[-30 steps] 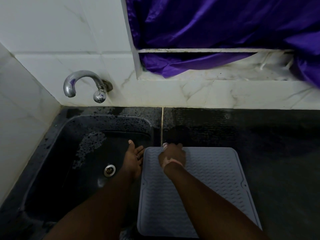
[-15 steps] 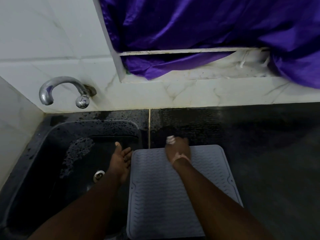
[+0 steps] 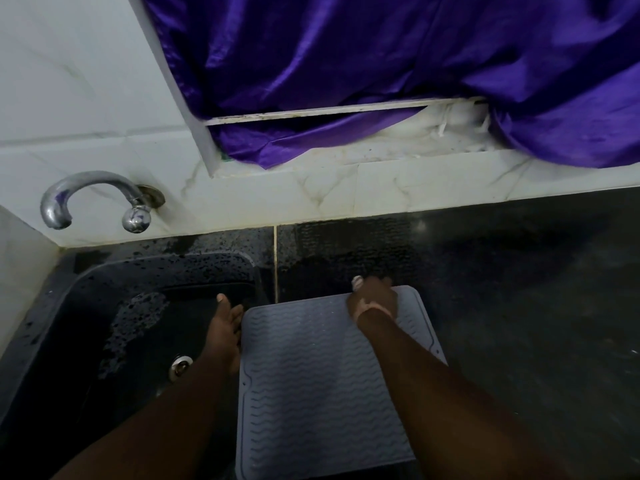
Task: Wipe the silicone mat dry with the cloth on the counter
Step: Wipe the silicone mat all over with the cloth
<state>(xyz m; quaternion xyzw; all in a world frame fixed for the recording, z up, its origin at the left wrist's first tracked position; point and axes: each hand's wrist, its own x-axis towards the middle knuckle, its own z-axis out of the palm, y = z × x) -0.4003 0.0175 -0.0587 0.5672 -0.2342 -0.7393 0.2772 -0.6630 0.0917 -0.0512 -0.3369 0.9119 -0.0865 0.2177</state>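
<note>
A grey silicone mat (image 3: pixel 311 375) with a wavy ribbed surface lies on the black counter (image 3: pixel 519 306), just right of the sink. My right hand (image 3: pixel 374 297) presses down at the mat's far edge, near its far right corner, fingers curled over a small pale cloth (image 3: pixel 356 282). Only a bit of the cloth peeks out past my fingers. My left hand (image 3: pixel 223 323) rests against the mat's left edge, over the sink, with fingers straight and thumb spread.
The black sink (image 3: pixel 104 306) at left is wet, with a metal drain (image 3: pixel 180 365). A chrome tap (image 3: pixel 90 192) sticks out of the white tiled wall. A purple curtain (image 3: pixel 381 64) hangs over the window ledge. The counter behind the mat shows wet patches.
My right hand has slid with the cloth to the right along the mat's far edge. My left hand stays at the mat's left edge. The view has shifted.
</note>
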